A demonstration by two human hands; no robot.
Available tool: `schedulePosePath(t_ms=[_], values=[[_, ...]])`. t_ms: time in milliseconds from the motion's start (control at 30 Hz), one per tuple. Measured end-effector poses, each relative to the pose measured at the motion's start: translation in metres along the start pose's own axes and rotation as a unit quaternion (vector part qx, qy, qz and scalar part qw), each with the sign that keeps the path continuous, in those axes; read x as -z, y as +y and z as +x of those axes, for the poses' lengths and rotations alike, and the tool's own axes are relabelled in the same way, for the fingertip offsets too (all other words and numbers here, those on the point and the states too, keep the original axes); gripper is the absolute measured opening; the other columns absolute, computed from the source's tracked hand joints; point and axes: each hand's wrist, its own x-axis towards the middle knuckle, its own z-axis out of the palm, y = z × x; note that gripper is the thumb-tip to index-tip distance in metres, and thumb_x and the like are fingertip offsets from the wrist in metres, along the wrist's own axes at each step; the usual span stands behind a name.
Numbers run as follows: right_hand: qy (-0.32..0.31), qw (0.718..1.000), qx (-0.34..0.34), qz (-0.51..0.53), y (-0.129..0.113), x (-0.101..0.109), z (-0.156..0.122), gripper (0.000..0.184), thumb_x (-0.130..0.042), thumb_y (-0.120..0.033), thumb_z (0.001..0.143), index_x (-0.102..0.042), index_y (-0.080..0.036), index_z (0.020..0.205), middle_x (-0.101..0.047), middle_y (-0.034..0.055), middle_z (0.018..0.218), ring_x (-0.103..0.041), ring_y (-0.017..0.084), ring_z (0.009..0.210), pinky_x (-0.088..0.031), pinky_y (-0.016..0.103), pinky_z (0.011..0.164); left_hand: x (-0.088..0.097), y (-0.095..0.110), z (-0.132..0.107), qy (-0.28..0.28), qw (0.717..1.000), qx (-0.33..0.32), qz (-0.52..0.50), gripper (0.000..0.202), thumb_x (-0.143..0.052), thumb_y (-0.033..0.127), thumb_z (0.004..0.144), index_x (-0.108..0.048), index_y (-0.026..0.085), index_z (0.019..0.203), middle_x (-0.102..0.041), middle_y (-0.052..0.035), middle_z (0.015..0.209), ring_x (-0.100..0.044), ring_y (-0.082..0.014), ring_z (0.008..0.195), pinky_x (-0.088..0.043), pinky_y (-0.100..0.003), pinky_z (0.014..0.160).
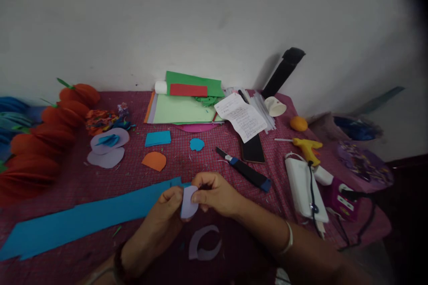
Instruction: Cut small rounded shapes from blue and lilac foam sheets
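Observation:
Between my two hands is a small lilac paper piece [189, 202] with one rounded side, and a bit of blue shows along its edge. My left hand [167, 216] pinches it from the left. On the right edge, my right hand [214, 193] grips it between thumb and fingers. A long blue paper strip [90, 218] runs across the cloth to the left, partly behind my left hand. Below my hands lies a lilac ring-shaped offcut [205, 242]. A blue paper cutout [197, 144] and an orange paper piece [154, 160] lie beyond them.
A box cutter [247, 173] lies right of my hands, near a phone [253, 149] and a handwritten note [241, 117]. Farther right are a yellow glue gun [307, 148], a white power bank [304, 187] and cables. Orange paper pumpkins [43, 142] line the left side.

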Motion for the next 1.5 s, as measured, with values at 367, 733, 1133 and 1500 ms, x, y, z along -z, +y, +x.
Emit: schedulePosePath(t_ms=[367,733,1133,1500], values=[[0.023,0.997,0.063,-0.037,0.005,0.001,-0.009,0.05,-0.078,-0.034,0.072,-0.055,-0.024,0.116,-0.059,-0.006,0.076,-0.06,0.007,0.048,-0.05,0.019,0.044,-0.003,0.015,0.003,0.042,0.968,-0.072,0.237,0.028,-0.077,0.028,0.067,-0.052,0.019,0.059,-0.055,0.0052,0.053,-0.047,-0.0098,0.052,-0.037,-0.021,0.053],[0.137,0.958,0.199,-0.155,-0.022,0.023,-0.006,0.012,-0.07,-0.024,0.075,-0.06,-0.018,0.079,-0.064,0.0025,0.091,-0.061,0.014,0.082,-0.05,0.027,0.071,0.008,0.038,0.012,0.059,0.959,-0.02,0.275,0.028,-0.077,0.041,0.068,-0.061,0.018,0.07,-0.053,0.0045,0.058,-0.045,-0.0091,0.052,-0.038,-0.02,0.05],[0.289,0.93,0.2,-0.106,-0.035,0.074,0.005,0.012,-0.061,-0.028,0.076,-0.057,-0.019,0.083,-0.059,-0.0026,0.07,-0.053,0.011,0.058,-0.047,0.025,0.057,-0.033,0.123,0.142,-0.028,0.682,-0.172,0.71,0.025,-0.06,0.037,0.074,-0.07,0.017,0.085,-0.068,-0.0056,0.084,-0.061,-0.0218,0.078,-0.048,-0.032,0.072],[0.228,0.878,0.158,-0.391,-0.033,0.065,-0.002,0.036,-0.056,-0.01,0.08,-0.06,-0.015,0.115,-0.067,0.0061,0.095,-0.061,0.016,0.08,-0.046,0.029,0.074,-0.004,0.099,0.049,-0.042,0.58,-0.195,0.79,0.024,-0.053,0.035,0.085,-0.07,0.019,0.082,-0.071,-0.0064,0.08,-0.065,-0.0226,0.075,-0.048,-0.032,0.068]])
